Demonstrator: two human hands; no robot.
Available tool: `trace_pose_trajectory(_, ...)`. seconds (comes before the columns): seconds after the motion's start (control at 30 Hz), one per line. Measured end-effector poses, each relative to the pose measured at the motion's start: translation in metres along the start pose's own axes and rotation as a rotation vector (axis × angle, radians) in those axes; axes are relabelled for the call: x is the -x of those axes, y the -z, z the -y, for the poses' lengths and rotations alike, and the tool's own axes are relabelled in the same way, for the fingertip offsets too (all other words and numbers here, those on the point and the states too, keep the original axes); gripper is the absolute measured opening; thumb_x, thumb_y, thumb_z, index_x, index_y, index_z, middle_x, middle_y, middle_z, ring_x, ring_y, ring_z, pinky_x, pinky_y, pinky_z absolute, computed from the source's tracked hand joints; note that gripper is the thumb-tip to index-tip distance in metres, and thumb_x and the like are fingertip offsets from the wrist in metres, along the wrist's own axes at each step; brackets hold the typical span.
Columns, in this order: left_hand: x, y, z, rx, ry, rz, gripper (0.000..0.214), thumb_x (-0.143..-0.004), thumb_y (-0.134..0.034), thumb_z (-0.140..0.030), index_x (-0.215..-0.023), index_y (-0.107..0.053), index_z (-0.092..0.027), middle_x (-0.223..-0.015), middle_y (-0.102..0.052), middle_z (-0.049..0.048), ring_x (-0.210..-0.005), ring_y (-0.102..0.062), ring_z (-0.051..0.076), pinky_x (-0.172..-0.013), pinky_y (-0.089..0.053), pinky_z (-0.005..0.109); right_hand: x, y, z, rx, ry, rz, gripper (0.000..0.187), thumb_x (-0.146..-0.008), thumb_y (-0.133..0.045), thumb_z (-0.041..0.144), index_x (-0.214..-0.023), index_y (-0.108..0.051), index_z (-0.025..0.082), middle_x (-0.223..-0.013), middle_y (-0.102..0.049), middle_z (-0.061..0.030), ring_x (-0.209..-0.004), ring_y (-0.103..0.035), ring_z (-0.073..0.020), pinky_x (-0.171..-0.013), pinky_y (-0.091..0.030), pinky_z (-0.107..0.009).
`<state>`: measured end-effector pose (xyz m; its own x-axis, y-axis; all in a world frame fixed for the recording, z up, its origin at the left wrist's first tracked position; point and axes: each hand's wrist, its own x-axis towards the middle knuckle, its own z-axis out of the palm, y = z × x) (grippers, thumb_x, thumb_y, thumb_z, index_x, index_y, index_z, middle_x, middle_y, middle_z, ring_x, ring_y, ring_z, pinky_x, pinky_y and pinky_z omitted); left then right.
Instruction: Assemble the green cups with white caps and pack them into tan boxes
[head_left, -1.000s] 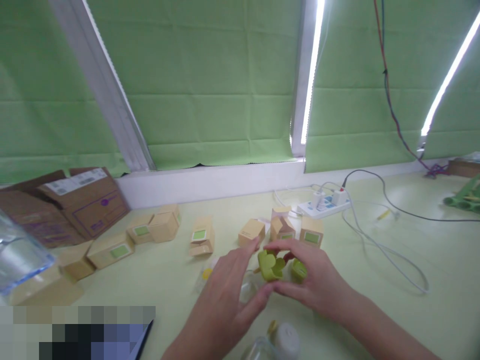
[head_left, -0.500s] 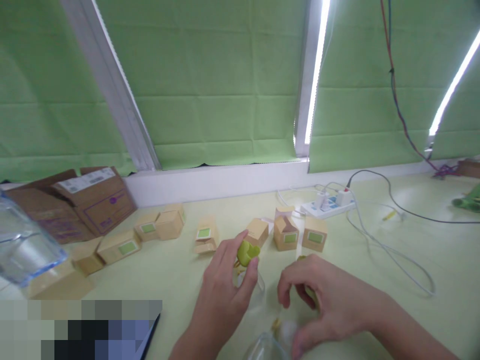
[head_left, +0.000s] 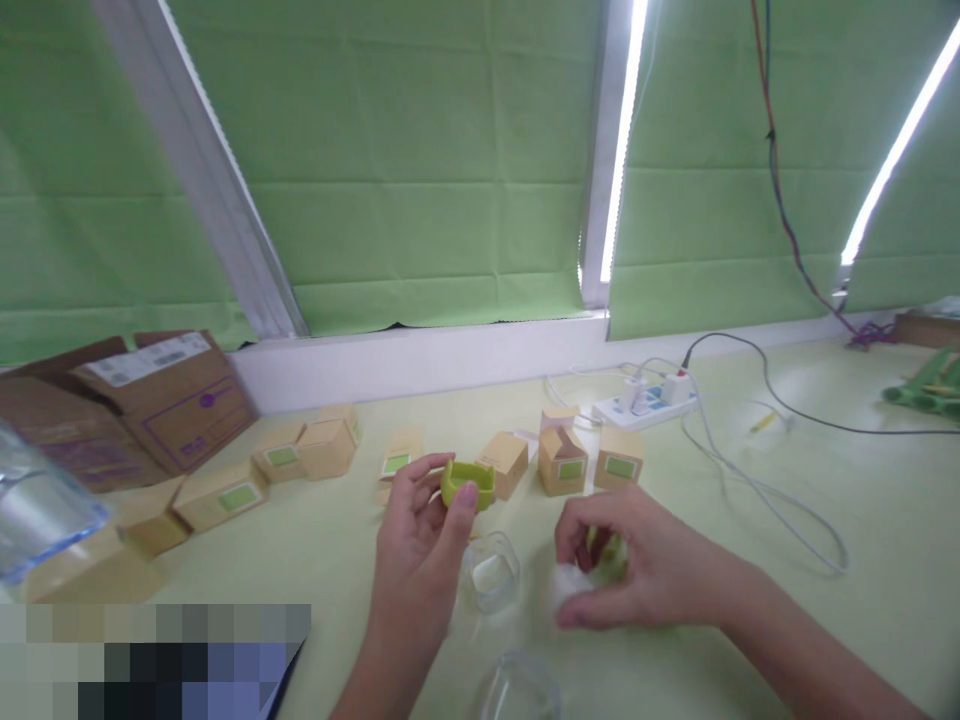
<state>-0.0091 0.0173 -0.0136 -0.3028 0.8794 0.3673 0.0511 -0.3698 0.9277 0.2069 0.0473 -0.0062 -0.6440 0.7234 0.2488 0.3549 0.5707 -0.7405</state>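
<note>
My left hand (head_left: 420, 545) grips a small yellow-green hollow plastic piece (head_left: 466, 483) between thumb and fingers, its open side tilted up. Just right of that hand, a small clear plastic container (head_left: 491, 575) stands on the table. A second clear container (head_left: 520, 688) is lower down, cut off by the bottom edge. My right hand (head_left: 622, 560) is closed on a small whitish object (head_left: 571, 585), blurred, with its kind unclear. Behind the right fingers a green thing (head_left: 611, 560) shows in part; I cannot tell whether the hand touches it.
Several small tan boxes with green labels, among them an open-topped box (head_left: 562, 468), line the table's back. A large cardboard box (head_left: 180, 410) and a clear jug (head_left: 41, 510) are left. A power strip (head_left: 645, 405) with cables (head_left: 772, 500) lies back right.
My left hand has turned, tipping the green piece so its hollow shows, and the first clear container is now uncovered. The right hand has lifted the whitish object away from the lower container.
</note>
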Motion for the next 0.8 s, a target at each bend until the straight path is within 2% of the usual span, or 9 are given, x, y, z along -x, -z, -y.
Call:
trace_pose_trajectory(0.07, -0.001, -0.001, -0.001, 0.019, 0.009, -0.001, 0.039, -0.084, -0.073, -0.04, -0.113, -0.055, -0.021, -0.105, -0.072, 0.0063, -0.095, -0.074, 0.022, -0.076, -0.057, 0.029, -0.002, 0.001, -0.004, -0.085, 0.003, -0.139, 0.028, -0.071, -0.085, 0.037, -0.079, -0.065, 0.019, -0.078, -0.068, -0.0006, -0.072, -0.066, -0.0167, -0.068, -0.056, -0.027)
trace_pose_trajectory(0.17, -0.001, -0.001, 0.0, 0.071, 0.023, 0.066, 0.04, -0.085, -0.073, -0.04, -0.117, -0.059, -0.021, -0.11, -0.073, 0.0064, -0.093, -0.075, 0.02, -0.08, -0.057, 0.029, -0.007, -0.002, -0.01, -0.243, -0.026, -0.308, 0.023, -0.079, -0.08, 0.036, -0.09, -0.066, 0.02, -0.085, -0.07, -0.0014, -0.076, -0.068, -0.0162, -0.071, -0.058, -0.027)
trace_pose_trajectory(0.27, 0.0, -0.002, 0.003, 0.111, 0.069, 0.169, 0.042, -0.085, -0.073, -0.041, -0.121, -0.062, -0.022, -0.109, -0.075, 0.0063, -0.087, -0.074, 0.018, -0.081, -0.057, 0.028, -0.01, -0.008, -0.013, -0.404, -0.029, -0.391, 0.023, -0.084, -0.076, 0.036, -0.101, -0.068, 0.022, -0.09, -0.072, -0.002, -0.079, -0.068, -0.0153, -0.068, -0.058, -0.024)
trace_pose_trajectory(0.37, 0.004, -0.006, 0.003, 0.134, 0.134, 0.269, 0.043, -0.085, -0.073, -0.041, -0.123, -0.065, -0.022, -0.103, -0.076, 0.0056, -0.088, -0.073, 0.019, -0.081, -0.056, 0.027, -0.011, -0.012, -0.011, -0.515, 0.049, -0.414, 0.019, -0.089, -0.073, 0.033, -0.106, -0.071, 0.025, -0.1, -0.072, -0.0026, -0.088, -0.069, -0.0152, -0.073, -0.058, -0.022)
trace_pose_trajectory(0.5, 0.009, -0.011, 0.0, 0.184, 0.187, 0.358, 0.04, -0.084, -0.075, -0.04, -0.12, -0.067, -0.024, -0.103, -0.075, 0.0029, -0.086, -0.071, 0.016, -0.079, -0.054, 0.024, -0.011, -0.016, -0.008, -0.52, 0.145, -0.452, 0.016, -0.091, -0.071, 0.026, -0.106, -0.073, 0.028, -0.113, -0.068, -0.003, -0.099, -0.068, -0.0168, -0.08, -0.059, -0.023)
trace_pose_trajectory(0.63, 0.009, -0.012, 0.0, 0.199, 0.188, 0.34, 0.033, -0.082, -0.077, -0.04, -0.11, -0.071, -0.023, -0.095, -0.074, 0.0012, -0.077, -0.069, 0.013, -0.068, -0.052, 0.021, -0.01, -0.022, -0.007, -0.529, 0.15, -0.446, 0.016, -0.089, -0.074, 0.026, -0.104, -0.069, 0.029, -0.108, -0.067, -0.0021, -0.091, -0.069, -0.0152, -0.074, -0.061, -0.023)
trace_pose_trajectory(0.7, 0.008, -0.011, 0.001, 0.179, 0.199, 0.327, 0.032, -0.081, -0.078, -0.04, -0.107, -0.072, -0.021, -0.09, -0.075, 0.0016, -0.074, -0.068, 0.013, -0.066, -0.052, 0.02, -0.01, -0.025, -0.006, -0.48, 0.153, -0.433, 0.016, -0.087, -0.075, 0.026, -0.102, -0.069, 0.028, -0.109, -0.066, -0.0028, -0.095, -0.068, -0.0164, -0.078, -0.062, -0.025)
trace_pose_trajectory(0.8, 0.006, -0.009, 0.002, 0.174, 0.229, 0.316, 0.035, -0.08, -0.079, -0.039, -0.109, -0.073, -0.02, -0.095, -0.078, 0.0042, -0.079, -0.07, 0.014, -0.069, -0.053, 0.021, -0.009, -0.027, -0.005, -0.372, 0.157, -0.4, 0.025, -0.085, -0.077, 0.025, -0.108, -0.07, 0.028, -0.115, -0.064, -0.005, -0.105, -0.066, -0.0192, -0.083, -0.064, -0.029)
